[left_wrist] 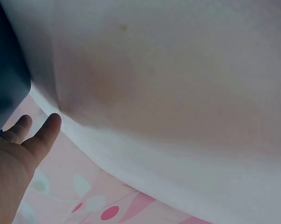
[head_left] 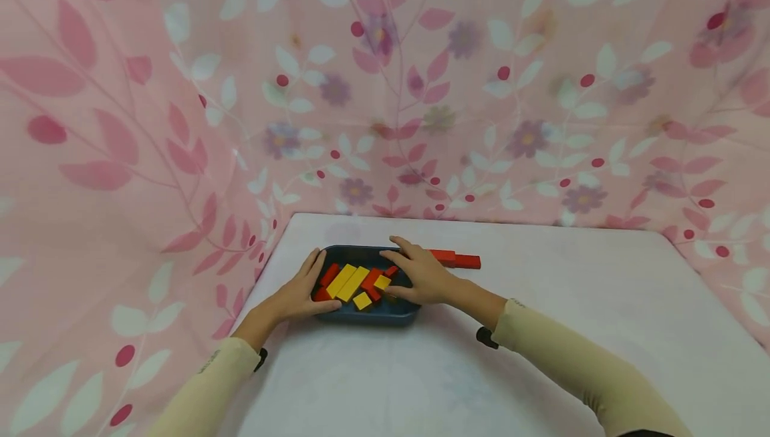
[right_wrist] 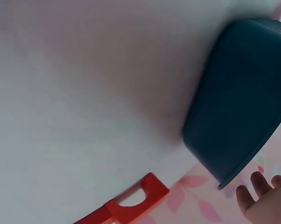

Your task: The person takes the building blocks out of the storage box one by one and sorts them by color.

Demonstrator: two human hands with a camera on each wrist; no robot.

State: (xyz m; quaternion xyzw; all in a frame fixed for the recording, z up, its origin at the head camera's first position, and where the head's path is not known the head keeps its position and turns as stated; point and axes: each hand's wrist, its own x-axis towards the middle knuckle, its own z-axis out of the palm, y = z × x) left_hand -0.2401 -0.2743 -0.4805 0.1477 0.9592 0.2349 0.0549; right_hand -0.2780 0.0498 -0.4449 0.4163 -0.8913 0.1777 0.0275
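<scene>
A dark blue plastic basin (head_left: 367, 317) sits on the white-covered table with red and yellow blocks inside. Several blocks lie flat, among them a long yellow block (head_left: 353, 284), a small yellow block (head_left: 362, 301) and a red block (head_left: 329, 275). My left hand (head_left: 299, 292) rests at the basin's left end, fingers straight along the rim and thumb over the front corner. Above the right end is my right hand (head_left: 424, 275), fingers spread, thumb reaching over the blocks. In the right wrist view its fingertips (right_wrist: 245, 198) are just past the basin's rim.
A red block piece with an arched cutout (right_wrist: 139, 199) stands on the table to the right of the basin, in line with a narrower red block (head_left: 468, 262). Pink floral cloth (head_left: 391, 89) hangs behind and to the left. The white tabletop (head_left: 571, 310) extends to the right.
</scene>
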